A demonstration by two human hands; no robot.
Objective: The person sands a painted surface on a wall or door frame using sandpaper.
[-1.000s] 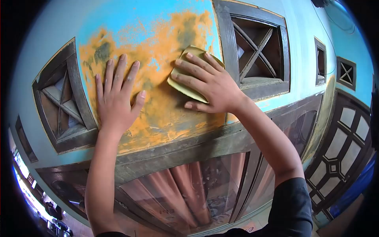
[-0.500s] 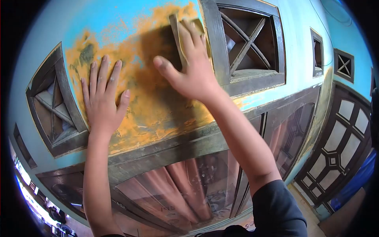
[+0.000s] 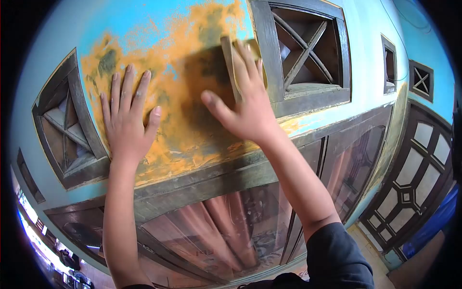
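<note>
My left hand (image 3: 129, 127) lies flat on the wall with its fingers stretched out. It rests on a patchy orange area (image 3: 168, 137), where blue paint and dark grey spots also show. In my right hand (image 3: 250, 108) is a folded piece of sandpaper (image 3: 230, 62), tan with a brownish edge, held against the wall near the right window frame. My fingers lie over its back and the thumb stands out to the left. The face against the wall is hidden.
Wooden vent frames with crossed bars stand left (image 3: 67, 130) and right (image 3: 308, 53) of the orange patch. Below runs a dark wooden beam (image 3: 202, 178) over glass panes with pinkish curtains (image 3: 226, 216). A panelled door (image 3: 406, 178) is at the far right.
My right hand and the sandpaper have moved down and slightly right along the wall. My left hand stays at the same spot on the wall.
</note>
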